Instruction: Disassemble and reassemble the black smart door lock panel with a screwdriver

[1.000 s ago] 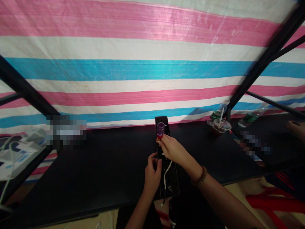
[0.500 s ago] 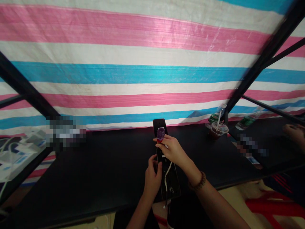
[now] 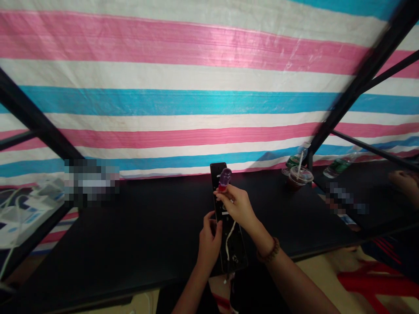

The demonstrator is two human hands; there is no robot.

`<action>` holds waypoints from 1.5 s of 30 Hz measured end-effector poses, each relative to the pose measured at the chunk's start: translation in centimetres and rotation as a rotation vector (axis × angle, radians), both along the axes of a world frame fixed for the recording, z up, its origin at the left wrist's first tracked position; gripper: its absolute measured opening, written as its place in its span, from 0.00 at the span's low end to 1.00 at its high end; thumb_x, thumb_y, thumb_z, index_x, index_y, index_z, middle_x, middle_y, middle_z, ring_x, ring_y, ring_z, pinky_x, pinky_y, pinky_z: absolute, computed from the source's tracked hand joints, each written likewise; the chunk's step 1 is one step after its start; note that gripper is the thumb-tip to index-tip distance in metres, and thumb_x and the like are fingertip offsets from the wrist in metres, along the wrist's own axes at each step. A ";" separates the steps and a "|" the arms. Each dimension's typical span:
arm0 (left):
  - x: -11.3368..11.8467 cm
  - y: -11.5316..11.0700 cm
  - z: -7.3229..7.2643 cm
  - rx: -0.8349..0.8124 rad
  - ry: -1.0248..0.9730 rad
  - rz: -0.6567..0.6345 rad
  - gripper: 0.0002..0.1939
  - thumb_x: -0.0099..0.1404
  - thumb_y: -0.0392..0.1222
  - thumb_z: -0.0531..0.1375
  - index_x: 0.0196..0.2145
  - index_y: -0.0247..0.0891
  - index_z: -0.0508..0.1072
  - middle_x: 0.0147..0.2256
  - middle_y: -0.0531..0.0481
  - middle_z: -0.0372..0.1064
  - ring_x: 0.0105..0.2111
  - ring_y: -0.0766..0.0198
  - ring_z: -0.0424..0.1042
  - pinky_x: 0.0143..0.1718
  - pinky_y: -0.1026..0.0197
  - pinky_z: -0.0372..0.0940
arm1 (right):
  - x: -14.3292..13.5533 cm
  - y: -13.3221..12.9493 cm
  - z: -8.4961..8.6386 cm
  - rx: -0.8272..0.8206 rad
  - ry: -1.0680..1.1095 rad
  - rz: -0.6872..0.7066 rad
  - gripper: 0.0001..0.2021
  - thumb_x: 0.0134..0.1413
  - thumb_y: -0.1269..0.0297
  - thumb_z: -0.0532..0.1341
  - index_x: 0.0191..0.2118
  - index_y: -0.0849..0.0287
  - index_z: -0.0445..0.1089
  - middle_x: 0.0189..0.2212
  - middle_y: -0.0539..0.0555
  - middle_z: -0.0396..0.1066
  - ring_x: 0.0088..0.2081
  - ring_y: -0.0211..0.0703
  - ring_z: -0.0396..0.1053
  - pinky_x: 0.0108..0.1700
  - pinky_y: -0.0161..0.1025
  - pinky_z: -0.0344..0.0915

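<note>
A long, narrow black panel (image 3: 235, 244) lies on the black table, its near end at the table's front edge. Small fittings and a white cable (image 3: 228, 244) show on its face. My left hand (image 3: 210, 237) grips the panel's left edge, thumb on top and fingers curled at the side. Above the panel's upper half, my right hand (image 3: 237, 203) pinches a screwdriver (image 3: 225, 179) by its purple and red handle, which leans to the right. The screwdriver's shaft and tip are hidden by my fingers, so contact with the panel cannot be made out.
Right of the panel on the black table (image 3: 147, 235) stand a lidded cup with a straw (image 3: 299, 176) and a plastic bottle (image 3: 296, 159). Another bottle (image 3: 340, 165) and another person's hand (image 3: 406, 183) are farther right. White power strips (image 3: 22, 222) with cables sit at left.
The screwdriver's handle has tipped to the right and slightly up, with my right hand turning along with it. My left hand and the panel stay in place.
</note>
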State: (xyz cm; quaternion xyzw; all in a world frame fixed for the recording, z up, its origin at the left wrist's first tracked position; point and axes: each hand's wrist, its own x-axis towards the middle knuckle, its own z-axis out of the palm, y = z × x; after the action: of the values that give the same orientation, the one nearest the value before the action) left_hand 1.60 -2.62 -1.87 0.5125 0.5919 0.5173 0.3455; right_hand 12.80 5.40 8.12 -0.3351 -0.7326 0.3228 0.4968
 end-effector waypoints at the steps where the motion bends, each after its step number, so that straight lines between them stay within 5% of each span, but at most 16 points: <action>1: 0.0 0.0 0.0 0.000 0.003 0.005 0.22 0.69 0.53 0.55 0.54 0.37 0.65 0.33 0.49 0.74 0.34 0.57 0.77 0.38 0.55 0.69 | 0.0 -0.1 0.0 -0.015 0.004 0.015 0.06 0.64 0.68 0.59 0.42 0.58 0.73 0.37 0.55 0.77 0.35 0.42 0.76 0.40 0.38 0.73; 9: -1.7 3.6 2.1 0.082 -0.096 0.077 0.27 0.64 0.46 0.61 0.59 0.38 0.67 0.57 0.38 0.70 0.46 0.57 0.77 0.40 0.58 0.74 | -0.4 -0.1 -0.2 0.024 0.042 -0.076 0.05 0.61 0.63 0.63 0.39 0.56 0.77 0.38 0.55 0.75 0.36 0.43 0.75 0.38 0.37 0.73; 13: -2.6 5.7 3.0 0.148 0.009 0.013 0.20 0.61 0.42 0.62 0.51 0.39 0.75 0.48 0.43 0.78 0.43 0.57 0.78 0.38 0.59 0.74 | -0.1 -0.1 -0.3 -0.026 0.058 -0.057 0.11 0.64 0.67 0.57 0.49 0.55 0.73 0.38 0.54 0.78 0.35 0.42 0.77 0.41 0.39 0.74; 17: -2.4 5.9 2.6 0.192 0.045 0.040 0.13 0.61 0.43 0.63 0.42 0.39 0.80 0.44 0.43 0.79 0.43 0.55 0.78 0.38 0.58 0.74 | 0.0 -0.7 -0.1 0.037 0.008 -0.058 0.09 0.64 0.69 0.56 0.45 0.56 0.73 0.39 0.55 0.77 0.39 0.43 0.76 0.43 0.39 0.72; 21: -1.8 5.4 2.1 0.213 0.048 0.087 0.12 0.63 0.46 0.62 0.40 0.39 0.81 0.45 0.43 0.79 0.44 0.54 0.78 0.40 0.56 0.74 | -0.4 -0.9 -0.8 0.064 0.018 -0.135 0.04 0.60 0.66 0.62 0.35 0.56 0.75 0.36 0.55 0.76 0.39 0.45 0.76 0.42 0.39 0.72; 30: -1.6 5.5 2.3 0.217 0.033 0.121 0.11 0.62 0.46 0.62 0.39 0.39 0.81 0.42 0.43 0.80 0.41 0.56 0.79 0.35 0.59 0.74 | 0.1 -0.7 -1.3 -0.043 0.013 -0.040 0.09 0.65 0.69 0.55 0.45 0.55 0.71 0.40 0.56 0.79 0.41 0.46 0.79 0.45 0.41 0.74; 42: -1.8 4.8 2.6 0.263 0.110 0.141 0.13 0.62 0.47 0.64 0.43 0.40 0.81 0.47 0.43 0.78 0.43 0.55 0.78 0.43 0.53 0.75 | 1.7 -1.5 -0.9 -0.270 0.540 -0.114 0.09 0.61 0.56 0.64 0.38 0.56 0.72 0.34 0.53 0.79 0.35 0.42 0.79 0.42 0.40 0.75; 45: -2.1 3.8 3.1 0.343 0.207 0.115 0.10 0.65 0.46 0.63 0.40 0.41 0.82 0.41 0.45 0.79 0.41 0.56 0.78 0.48 0.52 0.73 | 1.6 -2.0 -2.0 -0.386 0.698 -0.103 0.10 0.57 0.56 0.68 0.36 0.57 0.72 0.32 0.51 0.78 0.36 0.43 0.79 0.41 0.40 0.76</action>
State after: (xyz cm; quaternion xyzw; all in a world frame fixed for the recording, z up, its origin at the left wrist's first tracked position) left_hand -0.46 1.18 1.26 0.5796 0.5559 0.5740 0.1602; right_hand 14.41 3.40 6.16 -0.3287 -0.4279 0.5236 0.6593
